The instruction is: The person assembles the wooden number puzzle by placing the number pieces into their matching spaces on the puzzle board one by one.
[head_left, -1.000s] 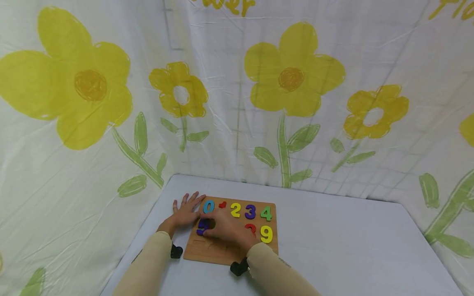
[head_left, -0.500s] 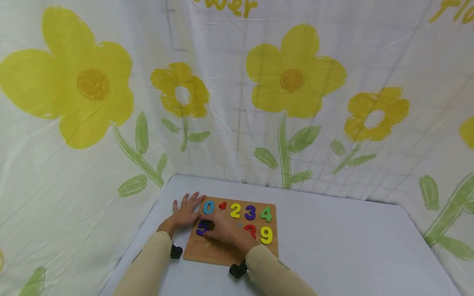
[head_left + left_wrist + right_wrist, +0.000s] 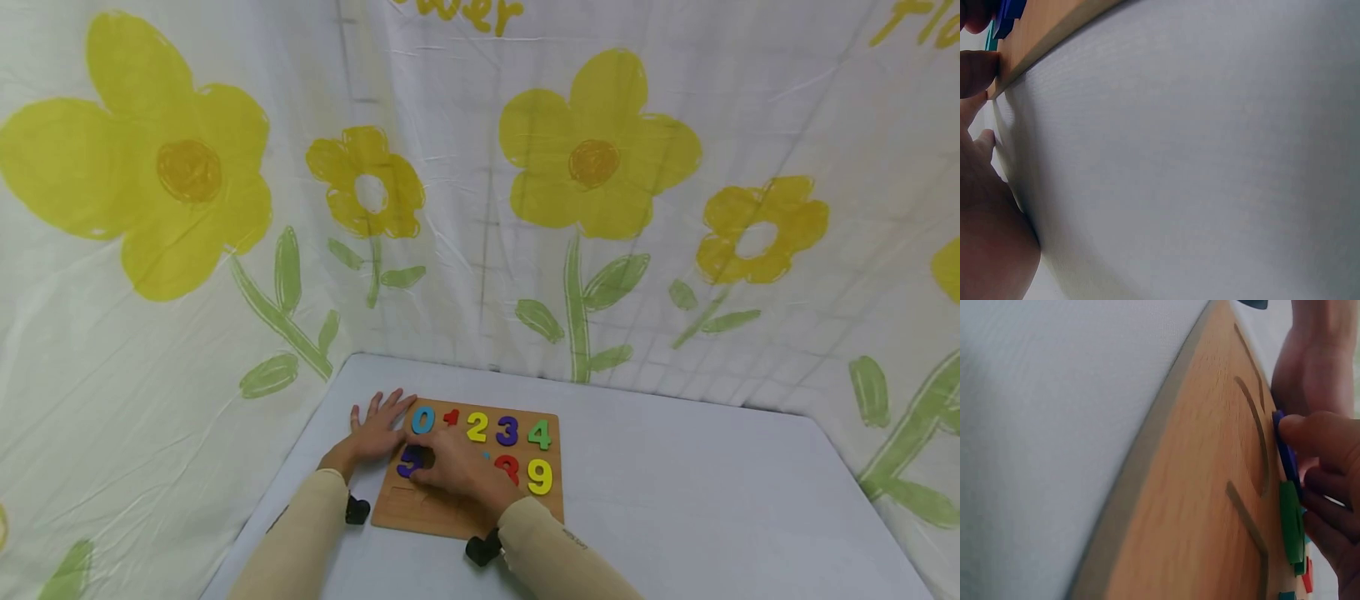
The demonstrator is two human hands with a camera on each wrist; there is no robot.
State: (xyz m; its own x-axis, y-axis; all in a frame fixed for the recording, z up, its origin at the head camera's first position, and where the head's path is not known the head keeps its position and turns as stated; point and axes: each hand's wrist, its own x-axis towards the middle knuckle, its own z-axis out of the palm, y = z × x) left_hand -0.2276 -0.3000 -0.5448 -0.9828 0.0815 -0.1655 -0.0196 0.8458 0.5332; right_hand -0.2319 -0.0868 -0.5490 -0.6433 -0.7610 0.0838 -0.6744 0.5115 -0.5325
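A wooden number puzzle board (image 3: 427,518) lies on the table with coloured digits in two rows. My left hand (image 3: 371,435) lies at its left edge with fingers spread, the thumb touching the board. Over the second row, my right hand (image 3: 459,467) pinches the purple number 5 (image 3: 407,463) between thumb and fingers. In the right wrist view that purple piece (image 3: 1287,453) sits at the board's surface under the thumb, beside a green piece (image 3: 1291,522). The right hand hides part of the red 1 (image 3: 451,417) and the digits right of the 5.
Blue 0 (image 3: 423,419), yellow 2 (image 3: 477,427), purple 3 (image 3: 507,431) and green 4 (image 3: 539,434) fill the top row. A red 8 (image 3: 507,467) and yellow 9 (image 3: 540,477) are below. Grooves mark the board's front. White table (image 3: 712,500) extends right; a flowered curtain (image 3: 450,292) hangs behind.
My right hand has shifted very slightly at the purple 5, uncovering more of the red 8 and a bit of light blue beside it. The left hand stays put.
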